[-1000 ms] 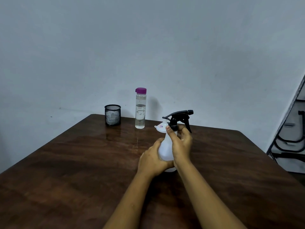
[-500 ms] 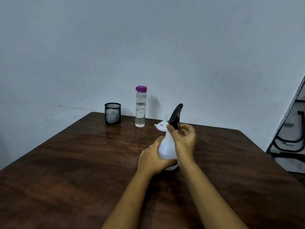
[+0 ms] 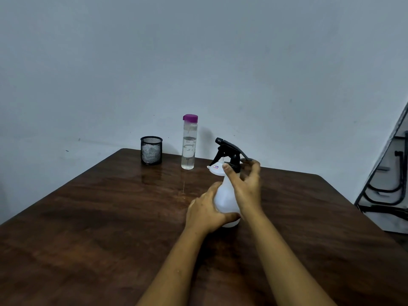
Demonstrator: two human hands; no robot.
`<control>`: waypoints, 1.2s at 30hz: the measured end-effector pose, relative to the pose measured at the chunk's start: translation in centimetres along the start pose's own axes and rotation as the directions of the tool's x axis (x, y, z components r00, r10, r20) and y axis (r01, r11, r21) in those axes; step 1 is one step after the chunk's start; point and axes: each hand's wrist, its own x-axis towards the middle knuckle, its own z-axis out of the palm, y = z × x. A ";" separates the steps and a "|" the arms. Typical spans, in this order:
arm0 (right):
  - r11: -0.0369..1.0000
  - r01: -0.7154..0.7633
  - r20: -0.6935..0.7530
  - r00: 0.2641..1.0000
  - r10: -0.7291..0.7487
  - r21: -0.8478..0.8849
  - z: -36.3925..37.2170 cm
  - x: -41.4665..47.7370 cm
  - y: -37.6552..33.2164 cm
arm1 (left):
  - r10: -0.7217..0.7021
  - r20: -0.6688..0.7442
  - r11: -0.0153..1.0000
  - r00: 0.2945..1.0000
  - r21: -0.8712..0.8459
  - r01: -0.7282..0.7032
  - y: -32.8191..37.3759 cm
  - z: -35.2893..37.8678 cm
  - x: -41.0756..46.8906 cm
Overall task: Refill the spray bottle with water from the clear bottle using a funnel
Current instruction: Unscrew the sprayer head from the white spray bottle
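A plain pale wall is standing behind a dark brown wooden desk (image 3: pixel 110 217) that is shining a little near the back. At the far right, some black metal bars (image 3: pixel 384 186) are leaning by the wall. A white spray bottle (image 3: pixel 225 197) is standing upright on the desk, near the middle. The left hand (image 3: pixel 205 213) is wrapping around the low, round part of the spray bottle, and its grip is closed tight on it, with the thumb lying across the front. The right hand (image 3: pixel 245 186) is reaching up to the black sprayer top (image 3: pixel 229 152). Its thumb and fingers are pinching the black collar at the neck, so this grip is clamped on the sprayer top. The nozzle is pointing to the left and a little away, and the trigger is hanging down under it. Just behind the neck of the spray bottle, a small white funnel (image 3: pixel 214 168) is peeking out, with a little sticker on it. How it is resting is hidden by the spray bottle. Farther back, a tall clear bottle (image 3: pixel 189 146) with a purple cap (image 3: pixel 190 118) is standing upright, with water filling most of it. To its left, a black mesh cup (image 3: pixel 151 150) is sitting near the back edge of the desk, apart from the clear bottle.
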 end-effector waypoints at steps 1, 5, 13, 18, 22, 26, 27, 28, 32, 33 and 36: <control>1.000 0.004 -0.043 0.999 -0.005 -0.021 0.2 0.1 -0.1 | -0.002 0.002 1.000 1.000 0.000 0.002 0.0 0.0 0.0; 1.000 -0.026 -0.065 0.998 0.027 0.012 0.3 0.4 -0.2 | 0.014 -0.004 1.000 1.000 -0.004 -0.014 0.0 0.0 -0.2; 0.983 -0.076 0.112 0.992 0.058 0.170 -0.8 0.7 0.0 | 0.010 0.000 1.000 1.000 0.002 -0.010 0.0 -0.1 -0.1; 0.996 -0.034 0.073 0.997 0.028 0.085 -0.6 0.6 -0.2 | 0.001 0.007 1.000 1.000 0.015 -0.001 0.0 -0.2 -0.1; 0.986 -0.070 0.132 0.990 0.050 0.149 -1.0 0.4 0.1 | -0.006 -0.004 1.000 1.000 0.017 0.006 -0.1 -0.2 0.0; 0.973 -0.063 0.216 0.976 0.014 0.224 -1.6 0.4 0.2 | 0.000 -0.003 1.000 1.000 0.017 0.000 0.0 -0.1 -0.1; 0.969 -0.061 0.208 0.978 0.011 0.237 -1.7 0.4 0.2 | 0.003 -0.005 1.000 1.000 0.015 -0.003 0.0 -0.1 0.0; 0.970 -0.056 0.192 0.981 0.009 0.238 -1.8 0.4 0.2 | 0.005 -0.009 1.000 1.000 0.014 -0.005 0.0 -0.1 -0.1; 0.997 0.067 0.165 0.984 -0.074 0.049 -2.0 0.1 0.3 | 0.001 -0.009 1.000 1.000 0.022 -0.001 -0.2 -0.1 -0.1; 0.996 0.092 0.155 0.984 -0.090 -0.008 -1.6 0.2 0.2 | -0.001 -0.010 1.000 1.000 0.018 0.001 -0.2 -0.1 -0.1; 0.987 0.143 0.053 0.989 -0.140 -0.075 -0.8 0.5 -0.2 | 0.019 -0.017 1.000 1.000 0.006 -0.019 -0.2 -0.1 0.0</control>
